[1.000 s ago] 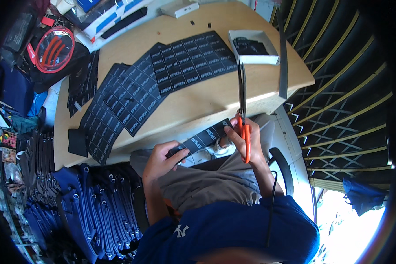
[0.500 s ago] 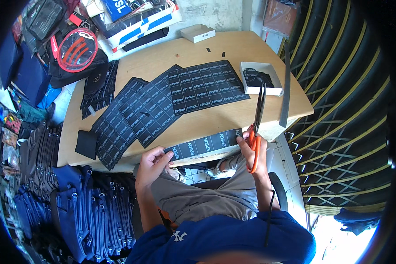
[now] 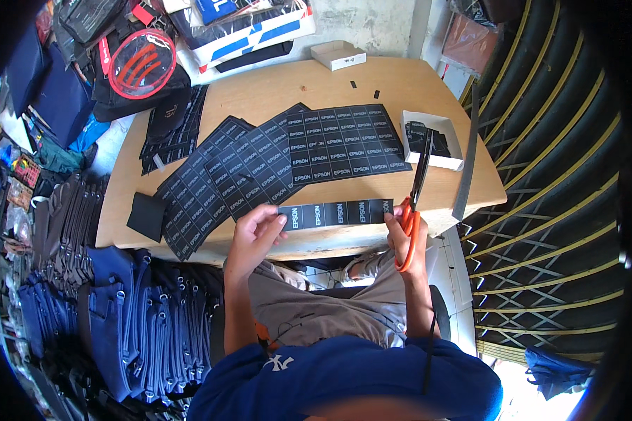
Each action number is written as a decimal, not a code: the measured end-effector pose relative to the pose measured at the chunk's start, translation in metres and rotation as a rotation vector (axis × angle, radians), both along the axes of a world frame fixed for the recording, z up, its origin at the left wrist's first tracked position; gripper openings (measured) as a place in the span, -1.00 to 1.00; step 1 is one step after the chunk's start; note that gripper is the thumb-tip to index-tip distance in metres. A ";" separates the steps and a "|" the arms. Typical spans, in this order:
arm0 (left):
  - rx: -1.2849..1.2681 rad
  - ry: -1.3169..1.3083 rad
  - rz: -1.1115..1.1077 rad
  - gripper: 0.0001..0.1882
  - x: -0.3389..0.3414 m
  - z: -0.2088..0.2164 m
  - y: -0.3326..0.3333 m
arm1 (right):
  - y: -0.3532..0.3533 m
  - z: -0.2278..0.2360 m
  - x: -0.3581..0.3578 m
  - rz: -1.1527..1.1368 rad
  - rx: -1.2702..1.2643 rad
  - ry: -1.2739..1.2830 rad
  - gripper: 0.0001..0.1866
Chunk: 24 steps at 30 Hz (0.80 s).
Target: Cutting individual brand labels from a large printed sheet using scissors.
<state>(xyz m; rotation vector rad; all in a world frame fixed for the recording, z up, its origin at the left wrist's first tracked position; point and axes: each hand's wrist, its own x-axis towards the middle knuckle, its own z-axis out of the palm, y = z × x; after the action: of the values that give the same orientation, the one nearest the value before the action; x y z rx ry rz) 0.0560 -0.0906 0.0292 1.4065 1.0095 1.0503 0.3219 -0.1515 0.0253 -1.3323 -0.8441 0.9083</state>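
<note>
A black strip of printed labels (image 3: 338,214) is stretched between my hands above the table's near edge. My left hand (image 3: 254,237) pinches its left end between thumb and fingers. My right hand (image 3: 400,242) grips the strip's right end and also carries a pair of scissors (image 3: 419,181) with orange handles. The scissor blades point up and away, close together, in front of a white box (image 3: 457,160) that holds small cut black pieces (image 3: 437,140). Beyond the strip, several black printed sheets (image 3: 347,144) lie fanned out and overlapping.
The wooden table (image 3: 260,88) also bears a second white box (image 3: 338,56), two tiny black scraps and a plain black piece (image 3: 146,216). A long dark flat bar (image 3: 466,165) lies along the right edge. Blue bags (image 3: 130,330) are stacked at left; a folding gate (image 3: 541,210) stands right.
Both hands have raised the strip slightly and levelled it; before, it sloped up to the right. The whole view has shifted a little. The scissors stay in my right hand.
</note>
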 end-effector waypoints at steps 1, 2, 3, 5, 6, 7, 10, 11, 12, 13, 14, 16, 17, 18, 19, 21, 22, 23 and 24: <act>0.013 0.010 -0.011 -0.87 0.003 0.003 0.003 | 0.002 0.000 0.001 -0.003 0.016 0.000 -0.92; 0.027 0.020 -0.021 -0.87 0.005 0.005 0.006 | 0.004 0.000 0.001 -0.005 0.032 0.000 -0.92; 0.047 0.028 -0.010 -0.87 0.004 0.005 0.009 | 0.005 0.004 0.002 0.005 0.027 0.009 -0.91; 0.057 0.019 0.019 -0.87 0.004 0.006 0.015 | 0.010 0.006 0.003 0.002 0.026 0.010 -0.90; 0.075 0.010 0.044 -0.87 0.003 0.008 0.018 | 0.013 0.007 0.004 -0.005 0.033 0.012 -0.90; 0.074 -0.007 0.071 -0.87 0.002 0.006 0.020 | 0.015 0.008 0.006 0.011 0.023 0.009 -0.90; 0.108 -0.004 0.077 -0.88 0.001 0.007 0.025 | 0.020 0.009 0.007 0.010 0.053 -0.047 -0.91; 0.109 -0.007 0.081 -0.88 0.001 0.007 0.025 | 0.021 0.010 0.007 0.013 0.055 -0.050 -0.91; 0.097 0.009 0.094 -0.89 0.002 0.008 0.025 | 0.021 0.010 0.007 0.026 0.041 -0.052 -0.92; 0.086 0.026 0.108 -0.89 0.002 0.010 0.024 | 0.021 0.012 0.007 0.040 0.029 -0.053 -0.92; 0.090 0.025 0.112 -0.89 0.001 0.011 0.024 | 0.022 0.012 0.006 0.044 0.034 -0.054 -0.92; 0.098 0.033 0.113 -0.90 -0.002 0.009 0.025 | 0.023 0.011 0.006 0.048 0.041 -0.084 -0.93; 0.102 0.031 0.115 -0.90 -0.002 0.008 0.025 | 0.023 0.009 0.007 0.049 0.046 -0.086 -0.93; 0.088 0.010 0.120 -0.89 -0.003 0.006 0.025 | 0.023 0.006 0.008 0.040 0.060 -0.120 -0.93; 0.078 -0.010 0.124 -0.89 -0.003 0.005 0.028 | 0.027 0.003 0.010 0.029 0.077 -0.153 -0.93; 0.064 -0.032 0.130 -0.91 0.003 -0.001 0.031 | 0.028 -0.007 0.015 0.023 0.146 -0.168 -0.93; 0.034 -0.050 0.139 -0.93 0.004 -0.005 0.026 | 0.024 -0.008 0.014 0.021 0.199 -0.180 -0.94; 0.028 -0.050 0.152 -0.93 0.004 -0.011 0.026 | 0.020 -0.006 0.016 0.048 0.168 -0.213 -0.93; 0.016 -0.041 0.154 -0.93 0.004 -0.015 0.027 | 0.019 -0.003 0.015 0.051 0.156 -0.205 -0.93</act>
<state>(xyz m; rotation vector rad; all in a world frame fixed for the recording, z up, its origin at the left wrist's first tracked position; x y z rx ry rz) 0.0602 -0.0633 0.0143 1.3306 1.0951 1.1979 0.3367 -0.1321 0.0222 -1.2868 -1.0898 0.7371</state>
